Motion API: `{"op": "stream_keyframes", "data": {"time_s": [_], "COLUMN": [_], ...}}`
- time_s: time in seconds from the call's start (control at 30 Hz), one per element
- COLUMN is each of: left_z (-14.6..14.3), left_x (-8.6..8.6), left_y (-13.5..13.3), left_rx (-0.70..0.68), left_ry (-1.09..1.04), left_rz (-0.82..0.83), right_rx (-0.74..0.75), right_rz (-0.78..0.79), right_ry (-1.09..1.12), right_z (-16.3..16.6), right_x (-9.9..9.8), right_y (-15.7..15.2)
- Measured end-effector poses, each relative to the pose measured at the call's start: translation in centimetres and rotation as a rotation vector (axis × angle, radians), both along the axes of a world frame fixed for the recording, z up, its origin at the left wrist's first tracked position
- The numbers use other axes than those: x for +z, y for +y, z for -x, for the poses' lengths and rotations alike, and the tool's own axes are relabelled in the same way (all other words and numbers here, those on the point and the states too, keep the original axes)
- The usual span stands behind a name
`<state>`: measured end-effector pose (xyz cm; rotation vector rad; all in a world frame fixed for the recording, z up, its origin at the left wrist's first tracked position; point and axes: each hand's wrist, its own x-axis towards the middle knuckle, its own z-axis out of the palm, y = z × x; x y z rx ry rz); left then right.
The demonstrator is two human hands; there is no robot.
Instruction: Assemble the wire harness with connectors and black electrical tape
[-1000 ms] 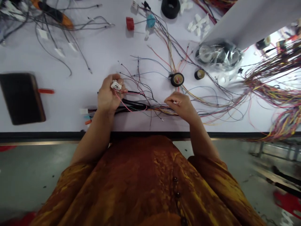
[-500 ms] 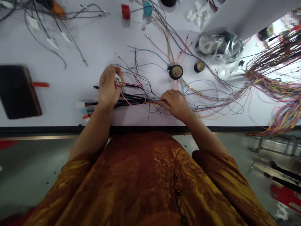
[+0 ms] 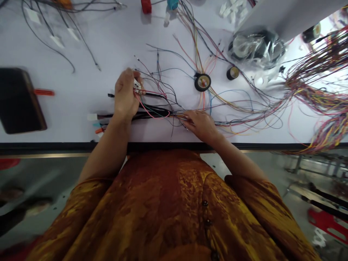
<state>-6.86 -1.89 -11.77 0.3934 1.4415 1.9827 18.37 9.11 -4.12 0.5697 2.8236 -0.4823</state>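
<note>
My left hand [image 3: 125, 95] is closed around a small white connector [image 3: 137, 86], from which thin pink, red and green wires loop out. Beneath that wrist runs a wire harness [image 3: 154, 114] with black sleeving, its connector ends sticking out to the left. Over the bundle of thin wires [image 3: 179, 116] to the right, my right hand [image 3: 202, 125] rests with its fingers curled onto them; the fingertips are partly hidden. A roll of black tape [image 3: 202, 82] lies just beyond this hand, with coloured wires passing under it.
A phone [image 3: 20, 101] and an orange stick [image 3: 44, 92] lie at the left. A smaller tape roll [image 3: 232, 73], a plastic bag [image 3: 258, 50] and white connectors [image 3: 233, 10] are at the back right. A large wire bunch [image 3: 304, 85] spreads at the far right.
The view has shifted slightly. My right hand's fingers lie a little flatter along the wires. My left hand keeps hold of the white connector. Someone's feet show on the floor at lower left.
</note>
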Motion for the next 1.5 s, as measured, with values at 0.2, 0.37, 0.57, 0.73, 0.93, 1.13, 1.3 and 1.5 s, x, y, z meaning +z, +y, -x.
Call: {"op": "stream_keyframes", "data": {"time_s": [0.2,0.37,0.57,0.73,0.93,1.13,1.3,1.5], "left_z": [0.0,-0.5,-0.1,1.0,2.6,5.0,5.1,3.8], "left_x": [0.3,1.0,2.3,2.6,0.3,-2.6,-2.2,-1.3], "left_y": [-0.2,-0.3,-0.3,-1.0,-1.5,-1.9,-2.0,-1.3], "left_rx": [-0.023,-0.001,0.008,-0.066,-0.272,-0.449,-0.412,-0.267], "left_ry": [0.000,-0.024,-0.264,-0.406,-0.295,-0.104,-0.157,-0.164], "left_rz": [0.019,0.035,0.032,-0.035,-0.018,0.070,0.140,0.212], "right_rx": [-0.072,-0.042,-0.068,-0.034,-0.124,-0.121,-0.061,-0.052], "right_rz": [-0.017,-0.096,0.072,0.237,0.270,0.323,0.294,0.222], "right_ry": [-0.044,-0.093,0.040,0.149,0.144,0.140,0.087,0.053], "right_z": [0.2,1.2,0.8,0.6,1.0,1.2,1.3,1.6], "right_x": [0.4,0.7,0.3,-0.3,-0.1,0.3,-0.1,0.0], "right_y": [0.0,-0.3,0.4,1.1,1.0,1.2,1.6,1.2]}}
